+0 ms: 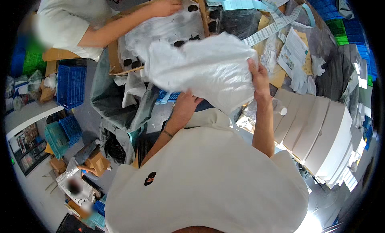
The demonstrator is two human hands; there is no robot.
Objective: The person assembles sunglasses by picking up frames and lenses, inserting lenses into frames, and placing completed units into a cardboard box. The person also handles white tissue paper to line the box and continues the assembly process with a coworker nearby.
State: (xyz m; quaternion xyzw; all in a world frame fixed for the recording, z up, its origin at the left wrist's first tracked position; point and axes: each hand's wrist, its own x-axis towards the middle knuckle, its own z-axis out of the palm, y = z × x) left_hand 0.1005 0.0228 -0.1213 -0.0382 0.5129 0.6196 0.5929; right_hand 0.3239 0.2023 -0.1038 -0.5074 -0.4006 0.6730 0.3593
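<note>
A white, translucent bag-like sheet (208, 68), soft and wrinkled, is held up in front of me. My right hand (260, 78) is closed on its right edge, with the thumb on the near face. At its lower left edge my left hand (185, 106) is closed with curled fingers, the tips partly hidden. Beyond the sheet stands an open cardboard box (205, 16) lined with white wrapping (150, 34), on which several small black pieces (179, 43) lie. The sheet covers the box's near right part.
A co-worker's hand (166, 7) reaches over the box from the left. White cartons (317, 128) stack at right; papers and label strips (276, 28) clutter the far right tabletop. A grey-green bag (116, 96) and blue crate (71, 86) stand left. Another person (78, 189) is at lower left.
</note>
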